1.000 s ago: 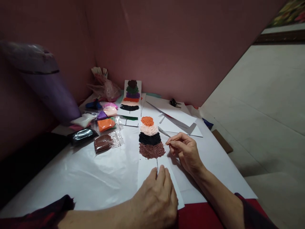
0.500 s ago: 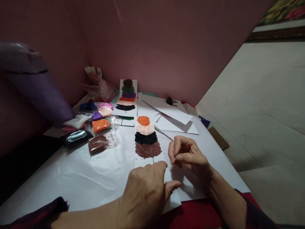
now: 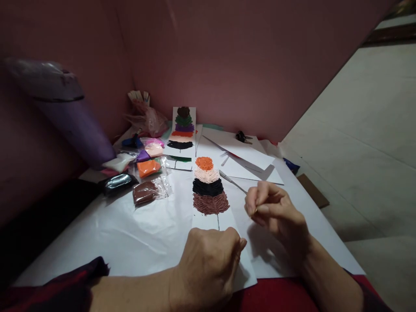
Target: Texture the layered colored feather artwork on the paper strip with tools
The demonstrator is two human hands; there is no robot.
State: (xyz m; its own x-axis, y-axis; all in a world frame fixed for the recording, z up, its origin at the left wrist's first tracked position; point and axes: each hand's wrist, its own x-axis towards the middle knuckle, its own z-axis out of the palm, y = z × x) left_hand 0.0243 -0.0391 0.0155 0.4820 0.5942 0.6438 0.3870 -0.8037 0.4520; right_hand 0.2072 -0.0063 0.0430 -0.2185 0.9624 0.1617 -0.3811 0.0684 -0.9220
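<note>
My left hand (image 3: pixel 211 260) is closed over the near end of a white sheet (image 3: pixel 201 222), thumb tip against the index finger; what it holds, if anything, is hidden. On that sheet is a feather shape with a drawn stem, layered in textured brown (image 3: pixel 211 203), black (image 3: pixel 208 187), pale peach (image 3: pixel 206 175) and orange (image 3: pixel 204 163) clay-like material. My right hand (image 3: pixel 273 208) hovers to the right of the sheet in a pinch, with a tiny speck at its fingertips too small to name. A thin metal tool with a ridged handle (image 3: pixel 229 178) lies just beyond it.
Bags of coloured clay-like material, brown (image 3: pixel 144 193), orange (image 3: pixel 148 168) and black (image 3: pixel 117 183) among them, lie at left. A finished-looking feather card (image 3: pixel 193 112) leans at the back. Loose papers (image 3: pixel 248 152) and keys (image 3: pixel 242 137) lie back right. A purple cylinder (image 3: pixel 73 121) leans left.
My left thumb, stretched out before, has folded in against the index finger. My right hand keeps its pinch. The whole view has shifted, with the scene sliding right.
</note>
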